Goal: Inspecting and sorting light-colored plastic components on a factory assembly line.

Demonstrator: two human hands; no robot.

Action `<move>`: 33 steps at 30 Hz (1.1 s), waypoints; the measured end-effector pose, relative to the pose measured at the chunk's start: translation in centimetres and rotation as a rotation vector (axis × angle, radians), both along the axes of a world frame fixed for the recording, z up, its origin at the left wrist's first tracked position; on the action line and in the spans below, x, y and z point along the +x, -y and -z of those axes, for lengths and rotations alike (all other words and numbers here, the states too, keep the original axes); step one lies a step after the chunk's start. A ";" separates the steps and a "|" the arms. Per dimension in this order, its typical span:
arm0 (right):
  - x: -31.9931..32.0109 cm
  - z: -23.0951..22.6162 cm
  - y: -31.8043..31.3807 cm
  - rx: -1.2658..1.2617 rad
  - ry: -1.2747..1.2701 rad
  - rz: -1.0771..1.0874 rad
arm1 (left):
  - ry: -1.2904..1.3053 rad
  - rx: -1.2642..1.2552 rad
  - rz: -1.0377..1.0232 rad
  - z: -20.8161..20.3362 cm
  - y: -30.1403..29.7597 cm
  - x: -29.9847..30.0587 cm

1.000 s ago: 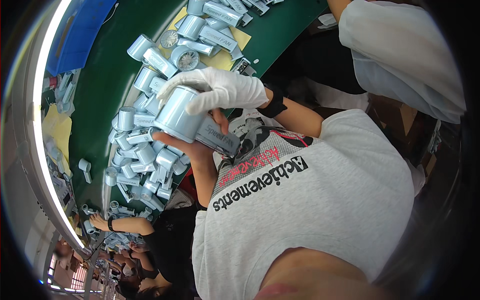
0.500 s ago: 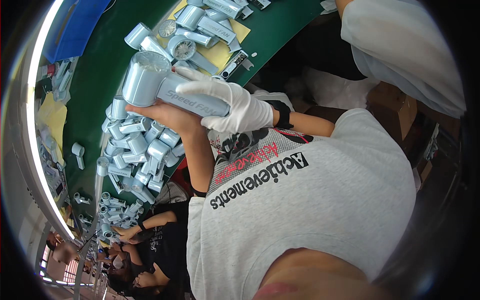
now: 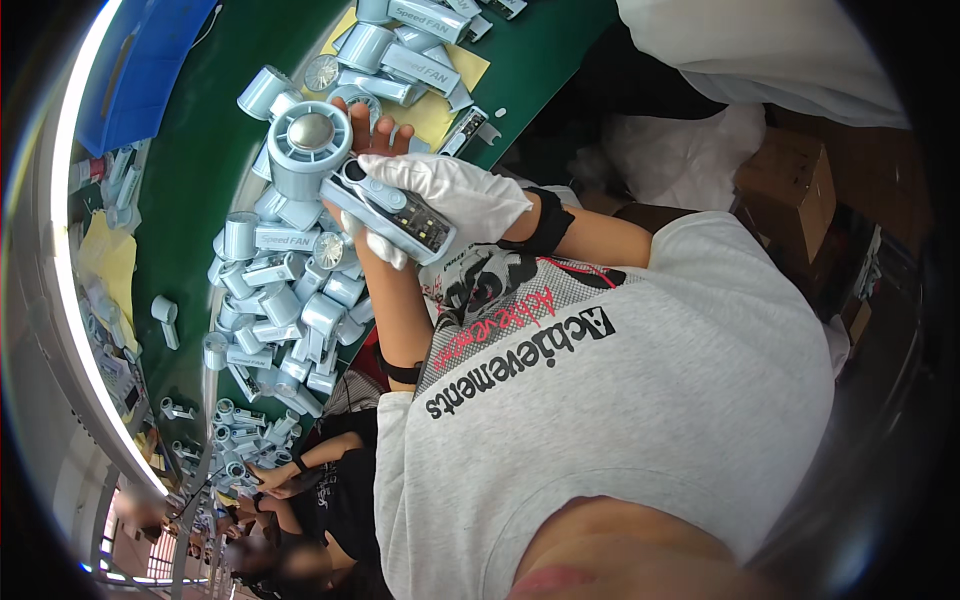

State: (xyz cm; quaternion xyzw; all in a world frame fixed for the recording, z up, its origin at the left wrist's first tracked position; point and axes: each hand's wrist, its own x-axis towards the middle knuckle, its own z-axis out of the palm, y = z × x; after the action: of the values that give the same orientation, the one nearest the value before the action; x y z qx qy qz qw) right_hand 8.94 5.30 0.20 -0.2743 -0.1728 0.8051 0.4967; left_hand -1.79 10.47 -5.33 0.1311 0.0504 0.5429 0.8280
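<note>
A pale blue handheld fan (image 3: pixel 298 182) is between my hands, above the table's near edge. Its round vented end with a silver dome faces up, and the uncovered handle shows a circuit board. My right hand (image 3: pixel 455 198), in a white glove, is closed around the handle. From beneath, my bare left hand (image 3: pixel 380 132) cups the fan. Its fingertips curl up on the far side, while the palm is hidden behind fan and glove. Just left of my left forearm lies a heap of similar fans (image 3: pixel 272 302).
More fans (image 3: pixel 365 48) lie on a yellow sheet (image 3: pixel 470 72) on the green table (image 3: pixel 205 125). A blue bin (image 3: pixel 150 75) stands far left. At lower left, a co-worker's hands (image 3: pixel 268 478) handle fans. Someone's white sleeve (image 3: pixel 770 45) and a cardboard box (image 3: pixel 790 190) are at right.
The fan has been turned over: its lettered handle side faced up before, and now the domed end and circuit board do. My left fingers now show beyond it.
</note>
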 end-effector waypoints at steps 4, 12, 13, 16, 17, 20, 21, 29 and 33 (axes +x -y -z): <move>1.2 1.9 -1.0 0.357 0.308 -0.021 | -0.787 -0.126 -0.279 -0.6 -0.7 -0.6; 10.2 4.5 -0.2 0.116 0.564 0.271 | -2.217 0.339 -0.728 -3.4 -10.1 -22.6; 12.1 5.5 -0.6 0.085 0.687 0.370 | -2.456 0.373 -0.747 -2.2 -11.4 -28.9; 19.0 9.7 -3.3 0.046 1.029 0.669 | -3.098 0.020 -0.385 1.6 -13.7 -40.1; 21.8 10.9 -4.1 0.019 1.096 0.729 | -3.195 -0.061 -0.383 2.5 -14.1 -41.5; 28.7 12.2 -7.1 -0.172 1.385 0.792 | -3.224 -0.135 -0.435 3.5 -15.0 -47.0; 35.1 16.1 -7.6 -0.167 1.453 0.763 | -3.185 -0.178 -0.426 3.5 -15.1 -48.6; 38.9 15.5 -14.9 -0.235 1.579 0.552 | -3.073 -0.193 -0.402 4.0 -13.4 -56.6; 32.6 9.9 -11.0 -0.040 1.736 0.888 | -2.243 0.269 -0.449 1.4 -14.7 -55.1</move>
State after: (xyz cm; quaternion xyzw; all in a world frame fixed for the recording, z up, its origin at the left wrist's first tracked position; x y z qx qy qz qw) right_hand 41.57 16.34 -9.72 -0.8206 -0.3460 0.0651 0.4501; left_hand -56.90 25.14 -6.76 0.6156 0.7225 0.2571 0.1815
